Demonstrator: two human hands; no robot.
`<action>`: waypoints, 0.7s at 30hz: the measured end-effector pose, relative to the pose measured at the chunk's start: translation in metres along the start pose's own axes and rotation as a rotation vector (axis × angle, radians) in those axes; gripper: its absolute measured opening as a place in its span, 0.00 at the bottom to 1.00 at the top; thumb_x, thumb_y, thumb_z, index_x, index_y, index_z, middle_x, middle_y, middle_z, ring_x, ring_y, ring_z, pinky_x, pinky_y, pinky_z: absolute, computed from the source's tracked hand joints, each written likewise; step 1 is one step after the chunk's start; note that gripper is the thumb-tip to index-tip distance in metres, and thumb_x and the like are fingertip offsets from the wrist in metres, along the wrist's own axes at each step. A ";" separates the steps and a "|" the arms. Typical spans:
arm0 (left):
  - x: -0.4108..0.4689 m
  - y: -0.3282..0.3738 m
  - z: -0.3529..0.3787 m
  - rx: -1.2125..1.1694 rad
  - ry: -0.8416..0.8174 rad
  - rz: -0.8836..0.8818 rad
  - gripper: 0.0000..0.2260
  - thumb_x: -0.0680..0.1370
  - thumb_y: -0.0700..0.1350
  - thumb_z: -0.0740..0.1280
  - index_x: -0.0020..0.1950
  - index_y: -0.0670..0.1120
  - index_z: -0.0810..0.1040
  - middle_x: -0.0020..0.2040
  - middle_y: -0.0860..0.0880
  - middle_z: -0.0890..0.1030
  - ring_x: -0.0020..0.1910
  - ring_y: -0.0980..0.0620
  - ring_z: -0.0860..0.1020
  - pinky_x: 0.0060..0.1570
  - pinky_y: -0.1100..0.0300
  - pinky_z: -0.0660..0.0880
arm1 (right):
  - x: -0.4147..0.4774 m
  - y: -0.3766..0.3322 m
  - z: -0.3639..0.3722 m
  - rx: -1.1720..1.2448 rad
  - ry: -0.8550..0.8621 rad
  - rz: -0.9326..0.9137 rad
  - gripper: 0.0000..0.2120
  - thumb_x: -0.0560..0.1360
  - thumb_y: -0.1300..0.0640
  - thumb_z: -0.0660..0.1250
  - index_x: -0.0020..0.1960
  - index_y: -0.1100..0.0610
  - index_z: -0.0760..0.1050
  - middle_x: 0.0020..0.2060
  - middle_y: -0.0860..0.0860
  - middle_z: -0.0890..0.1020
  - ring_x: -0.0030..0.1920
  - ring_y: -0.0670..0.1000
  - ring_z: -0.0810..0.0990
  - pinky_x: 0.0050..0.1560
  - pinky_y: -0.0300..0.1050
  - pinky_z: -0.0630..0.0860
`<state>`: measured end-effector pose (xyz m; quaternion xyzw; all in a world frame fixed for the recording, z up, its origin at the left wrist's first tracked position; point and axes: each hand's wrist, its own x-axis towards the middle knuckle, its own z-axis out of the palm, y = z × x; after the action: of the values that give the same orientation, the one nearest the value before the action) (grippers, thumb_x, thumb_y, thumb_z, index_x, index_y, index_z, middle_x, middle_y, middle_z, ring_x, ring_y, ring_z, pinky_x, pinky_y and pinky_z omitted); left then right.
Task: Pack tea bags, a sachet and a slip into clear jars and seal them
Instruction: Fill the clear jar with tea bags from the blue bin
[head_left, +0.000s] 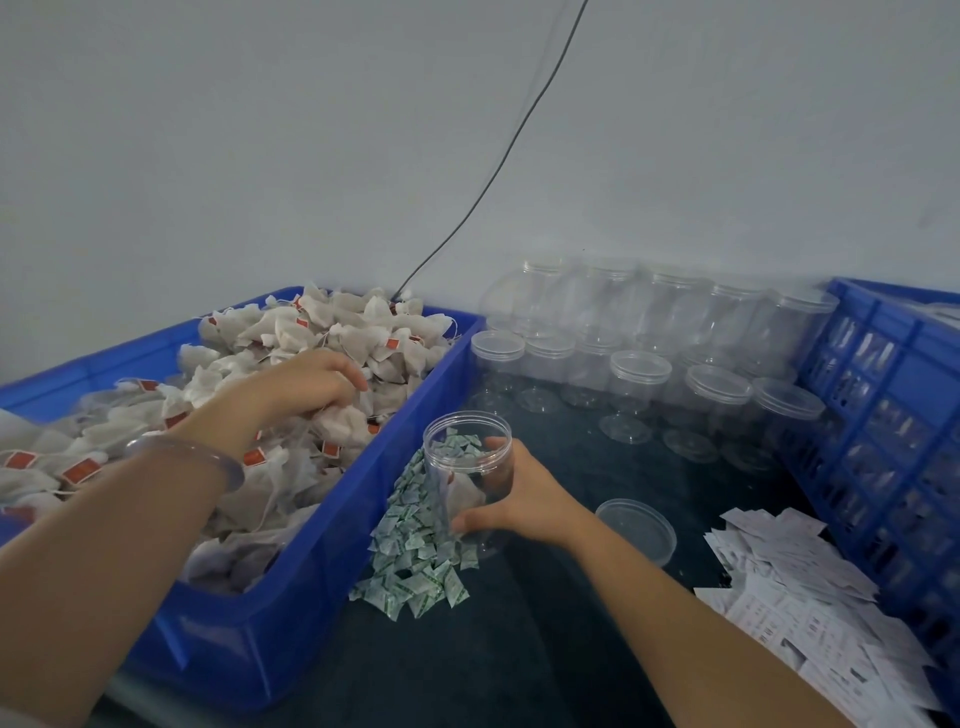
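My right hand (524, 499) grips an open clear jar (467, 467) upright on the dark table, with a tea bag or two inside near its bottom. My left hand (311, 382) reaches into a blue bin (332, 525) heaped with white tea bags (291, 332) bearing red tags; its fingers curl down among the bags, and whether they grasp one is hidden. A pile of green-and-white sachets (415, 561) lies just left of and behind the jar. The jar's clear lid (636, 527) rests on the table to the right. White printed slips (810, 587) are heaped at the right.
Several empty clear lidded jars (639, 374) stand in rows at the back against the wall. A blue slatted crate (893, 415) borders the right side. A black cable (493, 182) hangs down the wall behind the bin.
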<state>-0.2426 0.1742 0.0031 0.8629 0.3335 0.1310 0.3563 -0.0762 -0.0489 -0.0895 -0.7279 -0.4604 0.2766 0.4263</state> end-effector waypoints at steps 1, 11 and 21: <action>0.000 0.003 0.002 -0.031 0.002 0.014 0.09 0.75 0.35 0.65 0.48 0.48 0.79 0.50 0.45 0.80 0.43 0.47 0.76 0.44 0.53 0.75 | 0.000 0.000 0.000 -0.004 0.000 0.001 0.48 0.49 0.41 0.82 0.62 0.41 0.59 0.55 0.37 0.75 0.53 0.35 0.76 0.41 0.26 0.72; -0.008 0.064 0.013 -0.294 0.065 0.289 0.16 0.75 0.27 0.62 0.44 0.48 0.76 0.42 0.50 0.79 0.41 0.55 0.77 0.40 0.64 0.76 | 0.003 0.002 0.000 -0.017 0.013 0.005 0.45 0.49 0.41 0.81 0.59 0.38 0.60 0.54 0.36 0.75 0.50 0.30 0.75 0.40 0.23 0.72; -0.018 0.078 0.047 -0.070 -0.157 0.436 0.10 0.78 0.37 0.65 0.49 0.53 0.79 0.50 0.58 0.81 0.47 0.67 0.79 0.48 0.72 0.74 | 0.007 0.004 0.004 0.048 0.037 -0.062 0.46 0.51 0.47 0.83 0.64 0.47 0.66 0.58 0.45 0.78 0.57 0.43 0.79 0.56 0.43 0.79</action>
<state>-0.1969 0.0969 0.0248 0.9092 0.1060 0.1490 0.3741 -0.0747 -0.0420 -0.0946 -0.7078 -0.4679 0.2606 0.4606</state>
